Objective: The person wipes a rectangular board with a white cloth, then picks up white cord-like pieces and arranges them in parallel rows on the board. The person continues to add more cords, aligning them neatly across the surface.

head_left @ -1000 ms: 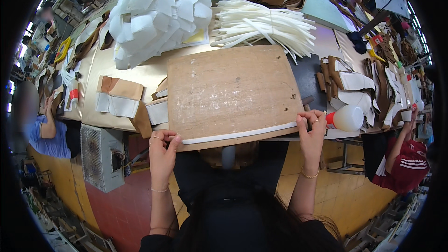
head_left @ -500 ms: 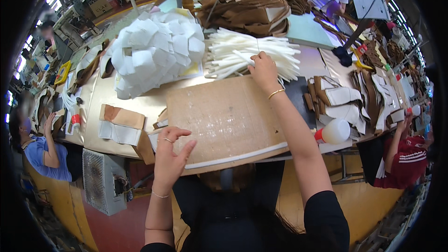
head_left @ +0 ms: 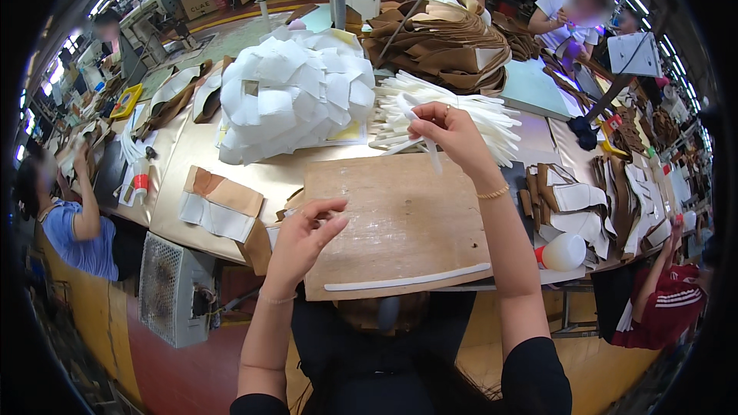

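A thin white strip (head_left: 436, 160) is pinched between the thumb and fingers of my right hand (head_left: 453, 137), lifted over the far edge of a brown board (head_left: 400, 219). Just behind that hand lies a loose bundle of similar white strips (head_left: 488, 124). One more white strip (head_left: 407, 277) lies lengthwise along the board's near edge, apart from both hands. My left hand (head_left: 307, 238) hovers over the board's left side, thumb and fingers apart, with nothing in it. The board has shiny, glossy patches on its surface.
A big heap of white pieces (head_left: 296, 100) stands back left, and stacked brown pieces (head_left: 442, 46) rise behind the strips. Folded tan-and-white pieces (head_left: 219, 204) lie left of the board. A white bottle with a red cap (head_left: 563, 252) lies at right. Other people work around the table.
My right hand has drawn a white strip up from the bundle and back toward me. The left hand stays open over the board's left side. The whole view has shifted slightly.
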### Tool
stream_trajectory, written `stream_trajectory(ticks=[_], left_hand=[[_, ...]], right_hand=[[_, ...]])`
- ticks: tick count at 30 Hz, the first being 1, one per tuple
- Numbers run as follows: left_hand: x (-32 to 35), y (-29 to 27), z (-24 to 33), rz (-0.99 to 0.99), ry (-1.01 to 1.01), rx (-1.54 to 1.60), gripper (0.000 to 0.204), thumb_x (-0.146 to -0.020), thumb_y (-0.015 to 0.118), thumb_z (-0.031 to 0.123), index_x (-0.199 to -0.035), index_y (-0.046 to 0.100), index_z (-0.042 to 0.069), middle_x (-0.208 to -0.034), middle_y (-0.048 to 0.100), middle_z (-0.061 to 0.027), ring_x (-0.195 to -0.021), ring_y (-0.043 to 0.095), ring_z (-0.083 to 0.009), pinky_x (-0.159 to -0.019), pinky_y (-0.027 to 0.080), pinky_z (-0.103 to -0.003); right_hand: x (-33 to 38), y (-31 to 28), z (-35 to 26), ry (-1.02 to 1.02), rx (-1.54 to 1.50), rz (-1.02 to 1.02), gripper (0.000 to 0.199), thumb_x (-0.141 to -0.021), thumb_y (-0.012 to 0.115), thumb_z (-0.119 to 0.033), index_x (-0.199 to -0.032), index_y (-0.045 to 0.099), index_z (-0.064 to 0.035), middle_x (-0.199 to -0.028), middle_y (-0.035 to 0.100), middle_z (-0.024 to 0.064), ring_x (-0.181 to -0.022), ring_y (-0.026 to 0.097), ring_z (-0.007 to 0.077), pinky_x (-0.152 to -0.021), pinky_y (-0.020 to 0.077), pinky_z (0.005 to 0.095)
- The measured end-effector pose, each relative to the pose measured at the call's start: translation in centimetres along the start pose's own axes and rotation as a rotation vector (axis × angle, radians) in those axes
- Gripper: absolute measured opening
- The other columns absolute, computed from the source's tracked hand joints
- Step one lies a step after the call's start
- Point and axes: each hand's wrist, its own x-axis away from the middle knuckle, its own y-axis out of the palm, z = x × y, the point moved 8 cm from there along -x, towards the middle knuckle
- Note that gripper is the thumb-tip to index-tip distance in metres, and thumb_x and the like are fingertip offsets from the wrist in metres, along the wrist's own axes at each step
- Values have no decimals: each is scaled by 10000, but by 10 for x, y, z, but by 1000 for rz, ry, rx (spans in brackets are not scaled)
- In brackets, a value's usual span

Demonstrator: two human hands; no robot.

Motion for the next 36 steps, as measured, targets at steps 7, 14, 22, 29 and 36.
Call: stream_trajectory(ticks=[7, 14, 22, 29, 36], left_hand=[[-14, 52, 19, -249, 16, 856, 338, -928, 617, 116, -1237, 575, -16, -1048, 632, -104, -829, 593, -130, -726, 474, -251], [-6, 27, 12, 36, 25, 651, 275, -914, 640, 109, -1141, 617, -45, -876, 640, -86, -701, 596, -123, -617, 487, -254], [21, -14, -11, 150, 26, 522, 174, -866, 673, 39, -1022, 634, -27, -811, 645, -81, -684, 637, -157, -625, 532, -269], [46, -30, -49, 166, -119, 276, 143, -872, 668, 38, -963, 622, -61, -816, 670, -122, -718, 683, -177, -659, 570, -262], [56, -25, -66, 49, -77, -414, 149, -848, 667, 71, -962, 702, -20, -776, 670, -78, -706, 608, -124, -668, 479, -250]], right_hand=[[78, 60, -47, 159, -143, -406, 290, -906, 652, -154, -1140, 645, 16, -830, 646, 41, -609, 595, 85, -565, 494, 219], [132, 33, -18, 299, 26, -335, 264, -896, 665, -153, -1096, 666, 18, -784, 641, 50, -567, 562, 76, -531, 468, 213], [185, -29, 26, 403, -134, -21, 242, -901, 656, -121, -1063, 648, 58, -844, 665, 68, -669, 585, 75, -633, 482, 204], [218, -49, 75, 450, -158, 118, 230, -909, 652, -136, -1064, 616, 30, -876, 662, 74, -706, 590, 80, -654, 486, 204], [237, -55, 88, 457, 281, 146, 217, -879, 652, -180, -978, 706, 6, -860, 670, 56, -830, 589, 131, -758, 465, 272]])
